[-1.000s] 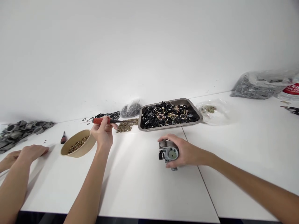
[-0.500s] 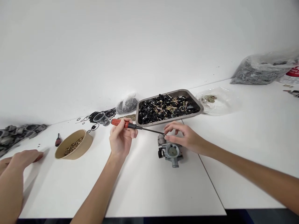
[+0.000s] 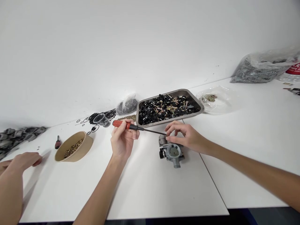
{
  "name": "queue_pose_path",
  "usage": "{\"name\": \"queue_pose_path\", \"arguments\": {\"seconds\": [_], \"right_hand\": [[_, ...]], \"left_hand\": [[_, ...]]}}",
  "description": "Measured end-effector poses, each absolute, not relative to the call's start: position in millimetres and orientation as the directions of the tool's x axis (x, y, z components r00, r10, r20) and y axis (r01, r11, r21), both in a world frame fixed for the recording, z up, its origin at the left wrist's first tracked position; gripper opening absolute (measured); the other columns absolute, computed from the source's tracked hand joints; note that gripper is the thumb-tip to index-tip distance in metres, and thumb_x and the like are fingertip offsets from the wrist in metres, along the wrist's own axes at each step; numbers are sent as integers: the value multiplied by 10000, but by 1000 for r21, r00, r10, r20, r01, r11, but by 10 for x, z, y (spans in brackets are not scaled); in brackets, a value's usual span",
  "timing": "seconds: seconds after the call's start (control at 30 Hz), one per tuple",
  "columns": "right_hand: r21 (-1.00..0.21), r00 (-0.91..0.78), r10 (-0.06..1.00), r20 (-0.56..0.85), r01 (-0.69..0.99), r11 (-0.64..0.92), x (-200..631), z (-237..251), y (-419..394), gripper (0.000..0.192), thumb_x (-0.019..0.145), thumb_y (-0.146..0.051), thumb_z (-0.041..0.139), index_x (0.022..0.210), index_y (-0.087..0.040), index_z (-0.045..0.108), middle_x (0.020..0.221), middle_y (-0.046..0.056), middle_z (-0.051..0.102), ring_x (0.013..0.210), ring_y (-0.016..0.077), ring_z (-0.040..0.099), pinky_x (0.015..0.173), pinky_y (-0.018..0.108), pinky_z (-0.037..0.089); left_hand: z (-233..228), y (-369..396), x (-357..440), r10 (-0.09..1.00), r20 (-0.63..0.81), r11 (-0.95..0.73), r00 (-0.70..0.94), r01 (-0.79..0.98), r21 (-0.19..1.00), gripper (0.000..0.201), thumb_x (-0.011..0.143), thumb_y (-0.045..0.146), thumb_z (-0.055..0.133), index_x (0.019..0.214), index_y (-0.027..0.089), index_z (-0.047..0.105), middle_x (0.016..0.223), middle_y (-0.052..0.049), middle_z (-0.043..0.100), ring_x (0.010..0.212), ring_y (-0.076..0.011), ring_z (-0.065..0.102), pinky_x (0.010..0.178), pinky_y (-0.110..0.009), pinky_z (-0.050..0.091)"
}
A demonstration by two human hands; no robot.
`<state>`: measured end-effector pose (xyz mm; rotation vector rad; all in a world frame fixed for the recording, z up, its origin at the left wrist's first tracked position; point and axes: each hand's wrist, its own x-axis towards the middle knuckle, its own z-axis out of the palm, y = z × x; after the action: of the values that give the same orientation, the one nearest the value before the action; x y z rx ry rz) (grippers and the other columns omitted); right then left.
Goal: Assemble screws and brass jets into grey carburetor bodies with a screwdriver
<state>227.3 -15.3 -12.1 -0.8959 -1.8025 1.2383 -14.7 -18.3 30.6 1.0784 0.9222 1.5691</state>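
Left hand (image 3: 123, 139) grips a red-handled screwdriver (image 3: 131, 126), tip reaching the carburetor (image 3: 172, 151) on the counter (image 3: 150, 187); right hand (image 3: 185, 136) pinches the carburetor's top, steadying it. Behind the carburetor sits a parts tray (image 3: 169, 107).

A left hand (image 3: 123, 140) grips a red-handled screwdriver (image 3: 138, 127), its tip at the top of a grey metal carburettor (image 3: 172, 151) on the white tabletop (image 3: 152, 187), where the right hand (image 3: 187, 137) pinches. Behind sits a metal tray of black and brass parts (image 3: 169, 106); another person's hand (image 3: 23, 160) rests near a tan bowl of brass pieces (image 3: 74, 147).
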Motion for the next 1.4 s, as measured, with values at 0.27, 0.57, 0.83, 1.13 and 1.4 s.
{"name": "queue_pose_path", "arguments": {"seconds": [0.27, 0.57, 0.83, 1.13, 1.4], "right_hand": [[-950, -465, 858, 217, 102, 295, 2277, -160, -138, 233, 835, -433, 698, 915, -215, 712, 1100, 36, 603, 906, 140, 568, 774, 285, 439], [-956, -455, 865, 211, 88, 279, 2272, -149, -135, 202, 835, -399, 698, 901, -208, 720, 1087, 39, 608, 876, 137, 574, 748, 287, 438], [-938, -450, 859, 244, 116, 328, 2286, -132, -139, 160, 853, -358, 675, 888, -206, 708, 1084, 36, 614, 904, 141, 571, 771, 289, 434], [-876, -422, 858, 294, 240, 418, 2305, -82, -166, 72, 826, -265, 656, 817, -200, 687, 1075, 40, 606, 934, 166, 579, 796, 311, 438], [-828, -407, 858, 312, 326, 456, 2317, 13, -166, 32, 783, -205, 653, 755, -196, 666, 1076, 23, 610, 907, 158, 564, 824, 326, 424]], "left_hand": [[315, -184, -128, 976, 190, -215, -102, -388, 896, 160, 824, 278, 580, 801, 129, 636, 652, -46, 597, 409, -107, 477, 456, -254, 373], [325, -186, -119, 978, 178, -208, -111, -413, 886, 173, 844, 220, 526, 796, 112, 653, 718, -59, 615, 399, -106, 483, 445, -254, 382], [317, -187, -139, 979, 177, -203, -100, -412, 888, 180, 849, 218, 517, 799, 114, 656, 710, -59, 610, 403, -109, 486, 451, -255, 379], [307, -196, -118, 963, 257, -269, -78, -317, 909, 144, 838, 220, 565, 819, 118, 666, 650, -54, 608, 404, -134, 512, 457, -279, 393], [311, -219, -119, 946, 322, -319, -37, -297, 900, 108, 808, 214, 619, 839, 121, 662, 787, -68, 627, 423, -141, 549, 464, -286, 394]]}}
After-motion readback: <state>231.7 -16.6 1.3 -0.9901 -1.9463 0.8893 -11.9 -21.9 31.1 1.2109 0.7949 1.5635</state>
